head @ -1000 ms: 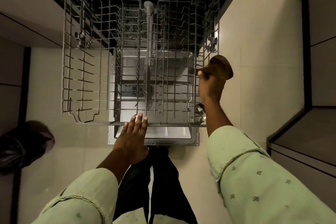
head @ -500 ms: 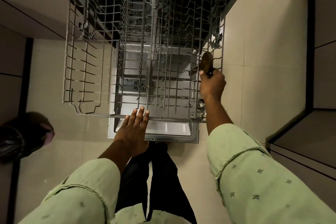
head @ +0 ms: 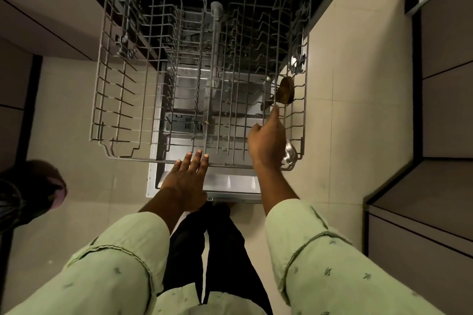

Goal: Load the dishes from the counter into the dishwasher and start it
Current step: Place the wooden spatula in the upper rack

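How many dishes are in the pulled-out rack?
2: a brown dish on the right side of the rack, and a shiny metal dish in its front right corner, partly behind the right hand.

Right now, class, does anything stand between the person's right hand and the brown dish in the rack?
No object does. The right hand reaches just short of the brown dish, which stands among the wires of the rack on its right side.
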`<control>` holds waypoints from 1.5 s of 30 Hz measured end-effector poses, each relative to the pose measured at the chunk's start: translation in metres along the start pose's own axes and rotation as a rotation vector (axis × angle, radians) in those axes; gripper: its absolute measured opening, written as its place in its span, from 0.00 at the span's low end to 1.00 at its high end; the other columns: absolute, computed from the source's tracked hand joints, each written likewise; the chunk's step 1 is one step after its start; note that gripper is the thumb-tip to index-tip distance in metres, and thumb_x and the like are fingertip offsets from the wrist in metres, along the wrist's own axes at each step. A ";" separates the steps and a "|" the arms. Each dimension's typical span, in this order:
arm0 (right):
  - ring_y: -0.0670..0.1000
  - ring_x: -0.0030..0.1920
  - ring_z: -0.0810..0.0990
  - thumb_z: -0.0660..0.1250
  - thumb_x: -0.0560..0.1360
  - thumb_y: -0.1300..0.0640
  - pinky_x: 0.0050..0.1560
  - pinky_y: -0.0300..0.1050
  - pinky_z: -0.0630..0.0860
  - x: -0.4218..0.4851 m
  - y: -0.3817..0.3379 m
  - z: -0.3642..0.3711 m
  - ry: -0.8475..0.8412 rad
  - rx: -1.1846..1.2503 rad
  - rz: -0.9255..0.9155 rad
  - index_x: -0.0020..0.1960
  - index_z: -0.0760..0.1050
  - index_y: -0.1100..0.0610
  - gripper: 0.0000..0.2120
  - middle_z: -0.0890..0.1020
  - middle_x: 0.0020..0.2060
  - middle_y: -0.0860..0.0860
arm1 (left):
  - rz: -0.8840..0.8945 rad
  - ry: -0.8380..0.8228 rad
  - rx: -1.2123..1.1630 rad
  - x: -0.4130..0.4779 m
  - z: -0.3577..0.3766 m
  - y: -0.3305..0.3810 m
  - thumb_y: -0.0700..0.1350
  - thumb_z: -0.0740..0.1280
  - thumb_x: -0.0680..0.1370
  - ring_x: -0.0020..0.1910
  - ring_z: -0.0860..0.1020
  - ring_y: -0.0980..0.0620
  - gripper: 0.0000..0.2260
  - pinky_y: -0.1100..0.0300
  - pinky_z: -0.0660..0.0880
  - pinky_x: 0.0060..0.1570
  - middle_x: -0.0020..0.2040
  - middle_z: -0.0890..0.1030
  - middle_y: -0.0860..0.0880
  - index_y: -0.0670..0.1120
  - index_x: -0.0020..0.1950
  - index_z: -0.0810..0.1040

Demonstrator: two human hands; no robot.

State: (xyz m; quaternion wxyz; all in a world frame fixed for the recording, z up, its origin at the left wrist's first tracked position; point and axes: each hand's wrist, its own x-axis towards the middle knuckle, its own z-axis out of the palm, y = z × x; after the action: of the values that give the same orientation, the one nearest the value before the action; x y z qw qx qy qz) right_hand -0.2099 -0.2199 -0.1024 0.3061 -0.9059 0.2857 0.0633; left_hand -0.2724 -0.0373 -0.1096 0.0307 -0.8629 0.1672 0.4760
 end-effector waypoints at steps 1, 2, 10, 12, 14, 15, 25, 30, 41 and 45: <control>0.55 0.60 0.78 0.67 0.78 0.58 0.57 0.50 0.78 -0.007 -0.002 0.001 -0.020 -0.042 -0.053 0.74 0.63 0.56 0.27 0.79 0.59 0.56 | -0.007 -0.003 -0.002 -0.001 -0.003 0.001 0.55 0.58 0.82 0.79 0.37 0.41 0.38 0.46 0.41 0.76 0.80 0.35 0.43 0.45 0.80 0.35; 0.55 0.62 0.77 0.67 0.78 0.57 0.59 0.51 0.77 -0.014 -0.004 0.001 -0.060 -0.083 -0.106 0.73 0.66 0.56 0.25 0.79 0.61 0.55 | -0.017 0.005 -0.003 -0.004 -0.007 0.002 0.55 0.57 0.83 0.79 0.37 0.41 0.37 0.45 0.42 0.76 0.80 0.35 0.43 0.46 0.80 0.36; 0.54 0.71 0.67 0.65 0.79 0.55 0.72 0.49 0.64 -0.066 -0.032 0.000 -0.228 -0.303 -0.358 0.72 0.68 0.58 0.23 0.71 0.70 0.55 | -0.096 0.173 -0.139 -0.040 -0.025 -0.017 0.52 0.58 0.83 0.80 0.43 0.42 0.32 0.44 0.47 0.78 0.81 0.41 0.45 0.49 0.82 0.44; 0.55 0.73 0.64 0.64 0.80 0.53 0.74 0.49 0.61 -0.078 -0.044 0.001 -0.253 -0.346 -0.377 0.73 0.66 0.58 0.24 0.69 0.72 0.55 | -0.120 0.218 -0.150 -0.052 -0.026 -0.030 0.52 0.57 0.83 0.80 0.43 0.42 0.32 0.44 0.47 0.77 0.81 0.41 0.45 0.48 0.82 0.44; 0.56 0.77 0.58 0.61 0.81 0.50 0.76 0.52 0.56 -0.093 -0.063 0.005 -0.287 -0.385 -0.396 0.76 0.61 0.58 0.27 0.64 0.76 0.56 | -0.134 0.260 -0.152 -0.069 -0.028 -0.047 0.51 0.58 0.83 0.80 0.44 0.43 0.32 0.43 0.47 0.77 0.81 0.41 0.45 0.48 0.82 0.44; 0.56 0.78 0.55 0.60 0.81 0.49 0.77 0.53 0.54 -0.101 -0.075 0.008 -0.298 -0.402 -0.406 0.78 0.58 0.58 0.28 0.61 0.77 0.56 | -0.137 0.278 -0.152 -0.079 -0.029 -0.058 0.50 0.58 0.83 0.80 0.44 0.43 0.32 0.43 0.47 0.77 0.81 0.42 0.45 0.48 0.82 0.44; 0.55 0.78 0.52 0.56 0.81 0.40 0.77 0.55 0.47 -0.201 -0.230 0.042 -0.204 -0.390 -0.609 0.78 0.58 0.56 0.31 0.59 0.78 0.56 | -0.196 0.600 -0.223 -0.191 -0.044 -0.202 0.56 0.57 0.82 0.79 0.53 0.42 0.32 0.42 0.53 0.75 0.82 0.50 0.45 0.49 0.82 0.47; 0.56 0.78 0.54 0.54 0.81 0.39 0.77 0.56 0.49 -0.256 -0.312 0.072 -0.111 -0.335 -0.703 0.76 0.62 0.57 0.31 0.62 0.77 0.56 | -0.287 0.793 -0.233 -0.253 -0.043 -0.298 0.61 0.54 0.82 0.79 0.53 0.42 0.32 0.42 0.52 0.75 0.81 0.52 0.45 0.49 0.82 0.49; 0.56 0.78 0.53 0.52 0.81 0.39 0.77 0.56 0.49 -0.307 -0.448 0.107 -0.027 -0.350 -0.879 0.77 0.60 0.56 0.31 0.61 0.77 0.57 | -0.387 0.997 -0.325 -0.328 -0.055 -0.427 0.62 0.55 0.81 0.79 0.55 0.42 0.31 0.40 0.52 0.76 0.81 0.55 0.44 0.50 0.81 0.53; 0.55 0.78 0.53 0.53 0.81 0.39 0.78 0.55 0.49 -0.298 -0.494 0.119 0.001 -0.311 -0.887 0.77 0.60 0.56 0.31 0.61 0.77 0.56 | -0.404 0.996 -0.309 -0.337 -0.066 -0.464 0.61 0.55 0.81 0.79 0.54 0.42 0.31 0.41 0.51 0.76 0.81 0.53 0.45 0.50 0.81 0.53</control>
State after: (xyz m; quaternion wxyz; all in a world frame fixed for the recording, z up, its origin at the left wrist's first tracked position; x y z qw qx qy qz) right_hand -0.1749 0.3142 0.1446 0.1639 -0.9757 -0.1417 -0.0320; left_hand -0.2367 0.4736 0.1579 -0.0882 -0.9929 -0.0790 0.0142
